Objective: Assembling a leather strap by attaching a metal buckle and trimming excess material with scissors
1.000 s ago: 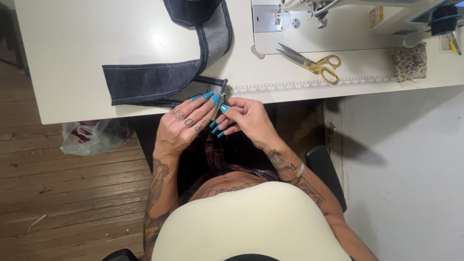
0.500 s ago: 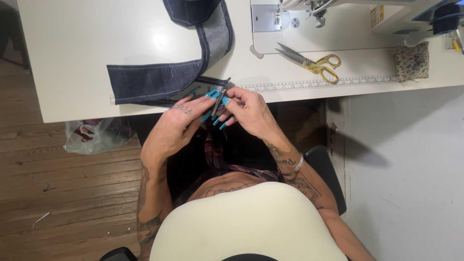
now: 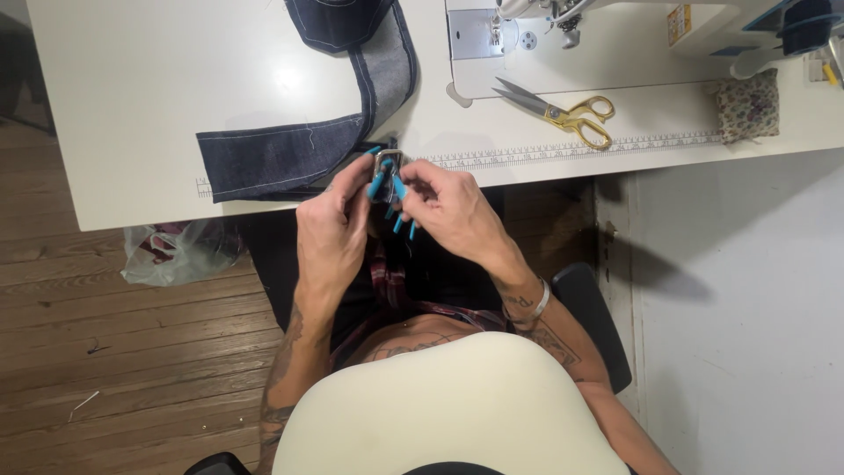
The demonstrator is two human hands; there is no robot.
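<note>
Tabletop [image 3: 158, 105], white and wide, fills the upper half of the frame, and a sewing machine [image 3: 615, 26] is seen at its upper right. Dark denim [image 3: 290, 149] with pale stitching is draped from the top centre down to the table's near edge, left of centre. A printed measuring strip [image 3: 563, 151] is laid along that edge, with gold-handled scissors [image 3: 563, 113] just above it and a small floral pincushion [image 3: 745, 107] at the right. A clear plastic bag [image 3: 171, 251], crumpled with something reddish inside, is seen on the wooden floor at the lower left. At the table's edge, mid-frame, a small metal buckle [image 3: 388, 164] at the strap end is pinched between both hands: the left hand [image 3: 332, 230] is closed on it from the left, and the right hand [image 3: 453, 211] is pressed to it from the right, fingertips together.
</note>
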